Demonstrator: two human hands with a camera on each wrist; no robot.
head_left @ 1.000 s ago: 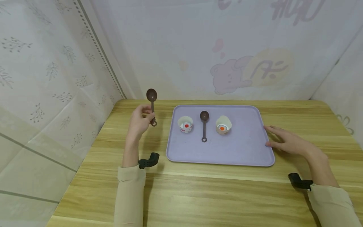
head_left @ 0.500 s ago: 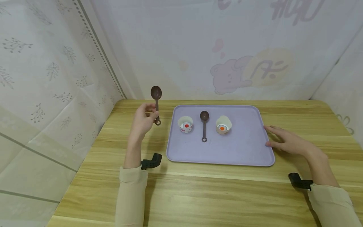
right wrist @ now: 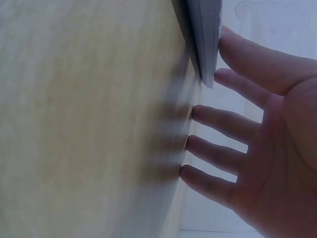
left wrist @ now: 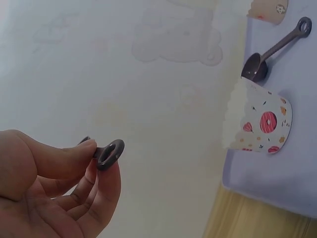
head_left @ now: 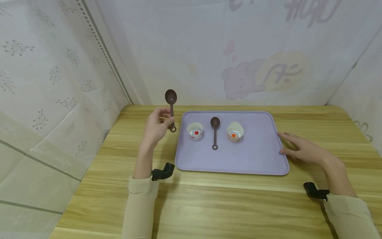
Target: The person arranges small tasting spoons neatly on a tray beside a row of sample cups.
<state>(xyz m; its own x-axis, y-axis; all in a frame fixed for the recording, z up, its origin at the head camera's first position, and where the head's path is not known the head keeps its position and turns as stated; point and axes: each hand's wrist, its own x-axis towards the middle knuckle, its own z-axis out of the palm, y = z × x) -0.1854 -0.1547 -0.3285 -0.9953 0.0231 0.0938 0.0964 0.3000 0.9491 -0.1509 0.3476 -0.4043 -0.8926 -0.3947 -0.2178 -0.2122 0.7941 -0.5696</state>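
My left hand (head_left: 157,127) pinches a brown measuring spoon (head_left: 171,97) by its handle, bowl up, just left of the lilac tray (head_left: 197,163). In the left wrist view the ringed end of that spoon's handle (left wrist: 112,154) pokes out past my thumb. A second brown measuring spoon (head_left: 215,133) lies on the tray between two paper baking cups. The left cup (head_left: 195,131) has a red patch inside; the right cup (head_left: 235,132) has an orange one. At the tray's right edge my right hand (head_left: 308,149) rests with fingers extended, thumb and index fingertip at the rim.
The wooden table (head_left: 226,205) runs up to a pale printed curtain (head_left: 179,49) at the back. Another curtain (head_left: 59,99) with leaf sprigs hangs along the left side. A black wrist mount (head_left: 163,172) sits on each forearm.
My left hand has moved right and slightly upward with the measuring spoon, closer to the tray. The right hand, tray, cups and lying spoon have stayed put.
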